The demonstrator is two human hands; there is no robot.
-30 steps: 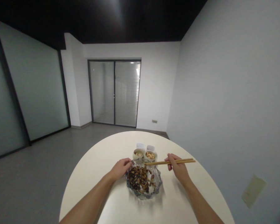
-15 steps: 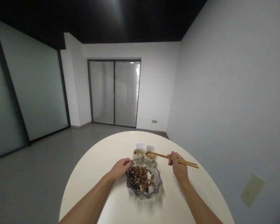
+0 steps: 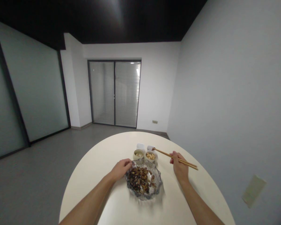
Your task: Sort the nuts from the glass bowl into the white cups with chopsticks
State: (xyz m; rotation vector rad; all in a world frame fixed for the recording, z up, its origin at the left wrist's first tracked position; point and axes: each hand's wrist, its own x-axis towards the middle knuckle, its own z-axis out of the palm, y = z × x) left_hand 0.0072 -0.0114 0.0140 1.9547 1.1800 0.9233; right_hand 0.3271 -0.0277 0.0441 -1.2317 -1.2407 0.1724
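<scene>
My right hand (image 3: 180,165) is closed around a pair of wooden chopsticks (image 3: 165,153). Their tips pinch a small dark brown piece (image 3: 153,149) at the right edge of a small white cup (image 3: 150,147); whether it touches the cup I cannot tell. With its fingers on the rim, my left hand (image 3: 121,168) grips the upper left side of a scalloped glass bowl (image 3: 158,184). Brown, seed-like pieces (image 3: 140,178) fill much of that bowl. Just behind it stand a cup of pale nuts (image 3: 150,156) and a cup with whitish pieces (image 3: 138,154).
Another small white cup (image 3: 140,146) stands at the back left of the group. Everything rests on a round cream table (image 3: 96,175). A white wall (image 3: 224,93) runs along the right, and a glass door (image 3: 114,93) is in the far wall.
The chopstick tips have moved slightly back and right, from above the nut cup to the edge of the white cup behind it. My left hand and the bowl have stayed put.
</scene>
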